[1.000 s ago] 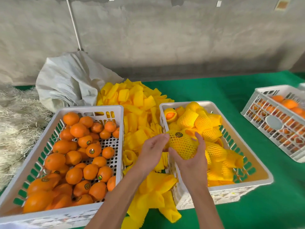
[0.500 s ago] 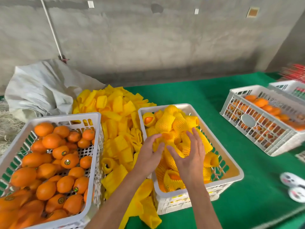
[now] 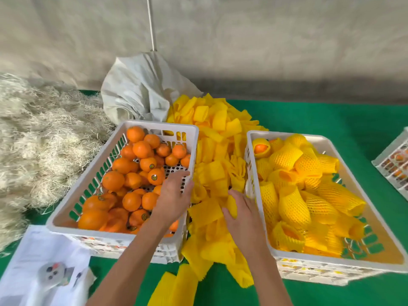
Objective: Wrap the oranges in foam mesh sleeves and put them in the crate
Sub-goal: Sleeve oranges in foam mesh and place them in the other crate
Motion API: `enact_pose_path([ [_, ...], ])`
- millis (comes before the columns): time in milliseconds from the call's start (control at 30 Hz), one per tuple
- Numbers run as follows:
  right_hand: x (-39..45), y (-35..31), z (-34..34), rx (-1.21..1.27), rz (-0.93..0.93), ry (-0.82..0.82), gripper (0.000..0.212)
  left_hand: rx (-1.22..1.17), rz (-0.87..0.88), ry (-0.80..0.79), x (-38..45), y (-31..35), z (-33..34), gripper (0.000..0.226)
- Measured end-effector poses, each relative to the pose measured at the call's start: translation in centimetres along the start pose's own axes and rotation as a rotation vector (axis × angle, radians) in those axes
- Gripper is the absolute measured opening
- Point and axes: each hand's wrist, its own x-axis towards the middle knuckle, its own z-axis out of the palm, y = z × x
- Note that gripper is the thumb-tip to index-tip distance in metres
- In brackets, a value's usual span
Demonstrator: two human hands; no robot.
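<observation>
Green felt cloth (image 3: 320,120) is covering the table in front of a grey concrete wall (image 3: 242,40). On it, a white slotted plastic crate of bare oranges (image 3: 152,127) is sitting on the left, and a second white plastic crate (image 3: 249,151) is holding oranges wrapped in yellow foam mesh (image 3: 293,204) on the right. Between them a heap of loose yellow foam mesh sleeves (image 3: 218,146) is lying. The left hand (image 3: 174,195) is reaching over the left crate's right rim, fingers relaxed and slightly spread above the bare oranges (image 3: 132,173). The right hand (image 3: 240,213) is curling its fingers round one yellow sleeve (image 3: 231,200) in the heap.
</observation>
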Motion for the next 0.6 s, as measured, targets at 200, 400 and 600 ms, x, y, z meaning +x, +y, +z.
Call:
enact_pose_path([
  [200, -0.6, 0.5, 4.6, 0.002, 0.058, -0.177, 0.053, 0.131, -0.156, -0.123, -0.4, -6.6, -4.2, 0.046],
  [400, -0.4, 1.6, 8.4, -0.039, 0.195, -0.258, 0.079, 0.538, -0.32, -0.343, 0.7, -11.8, -6.5, 0.057],
  [600, 1.8, 1.8, 11.1, -0.121, 0.299, -0.277, 0.086, 0.626, -0.362, -0.434, 2.5, -13.0, -7.5, 0.074],
])
